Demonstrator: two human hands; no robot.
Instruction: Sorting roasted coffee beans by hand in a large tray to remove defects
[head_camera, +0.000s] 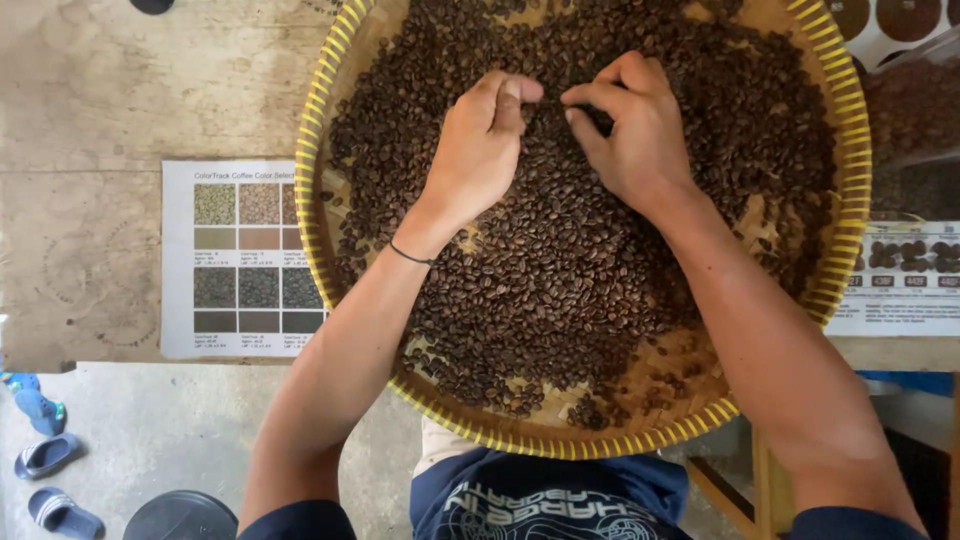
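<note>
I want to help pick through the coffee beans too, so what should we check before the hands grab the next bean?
1. Woven tray sits fully on the table: not ok, its near edge hangs over.
2. Both hands over the coffee beans: ok.
3. Left hand free to pinch: cannot tell, its fingers are curled shut.
4. Right hand fingertips on the beans: ok.
5. Colour chart in sight: ok, though the tray covers its right edge.
</note>
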